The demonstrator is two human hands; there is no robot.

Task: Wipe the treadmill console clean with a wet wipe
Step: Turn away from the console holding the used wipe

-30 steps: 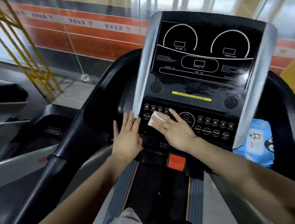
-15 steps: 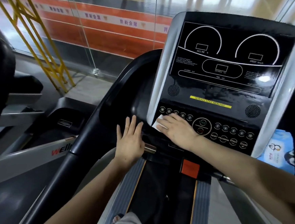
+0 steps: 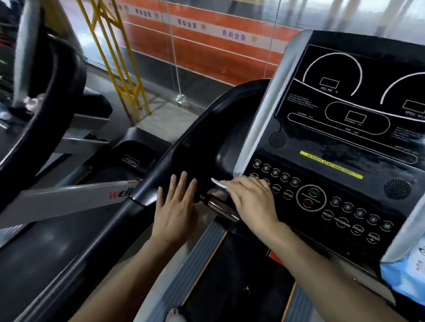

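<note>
Far left: a neighbouring treadmill point(image 3: 56, 198), blurred, with a grey side rail bearing red lettering. Behind it, a yellow metal frame point(image 3: 120, 66) against a glass wall backed by an orange band.

Left of centre: left hand point(image 3: 176, 212), fingers spread and flat, palm down on the black handrail moulding point(image 3: 138, 204) beside the console; holding nothing. Just right of it, a short shiny metal grip bar point(image 3: 220, 207), between the two hands.

Centre: right hand point(image 3: 254, 199), palm down, fingers together and pressed flat on the wet wipe point(image 3: 219, 183), at the lower left corner of the treadmill console point(image 3: 345, 150), over the leftmost buttons. Only a white edge of the wipe visible, poking out past the fingertips toward the silver side trim point(image 3: 260, 106).

Right: round START button point(image 3: 311, 197) just beside the right hand; further rows of buttons beyond it, uncovered. Above, a yellow warning strip point(image 3: 330, 164) and the dark display panel with white arcs.

Far right, low: a blue wipes pack point(image 3: 418, 271) with a penguin picture, lodged beside the console's right edge.
</note>
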